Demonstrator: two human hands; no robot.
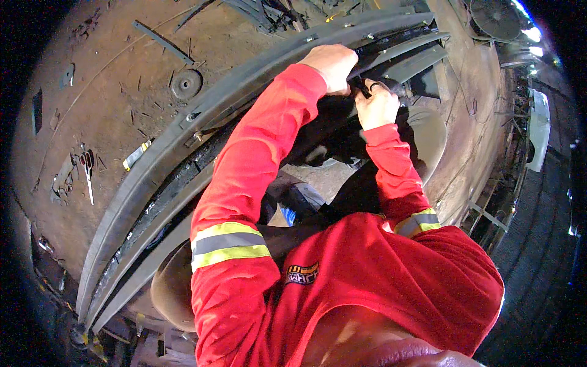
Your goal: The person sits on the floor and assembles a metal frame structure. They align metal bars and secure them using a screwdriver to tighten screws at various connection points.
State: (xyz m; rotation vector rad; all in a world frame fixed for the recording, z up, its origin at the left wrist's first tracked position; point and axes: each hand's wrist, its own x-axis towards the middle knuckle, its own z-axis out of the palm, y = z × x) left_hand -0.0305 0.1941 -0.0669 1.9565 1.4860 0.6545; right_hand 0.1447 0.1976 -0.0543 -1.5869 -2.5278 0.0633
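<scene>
A long grey metal beam [257, 71] with small bolts along it runs across in front of me, bent by the lens. My left hand [333, 64] rests at the beam's inner edge with its fingers curled closed; whatever they grip is hidden. Just to its right, my right hand [376, 105] is closed, thumb and fingers pressed together, around a small dark piece [365, 89] that I cannot identify. The two hands nearly meet over a dark gap between the beam and a second, narrower grey strip [400, 50].
Scissors [88, 168], a round disc [186, 84], a yellow-and-white packet [137, 155] and a flat metal bar [163, 41] lie on the dirty brown floor beyond the beam. Dark strips pile up at the far side. A round fan-like unit [495, 17] stands far right.
</scene>
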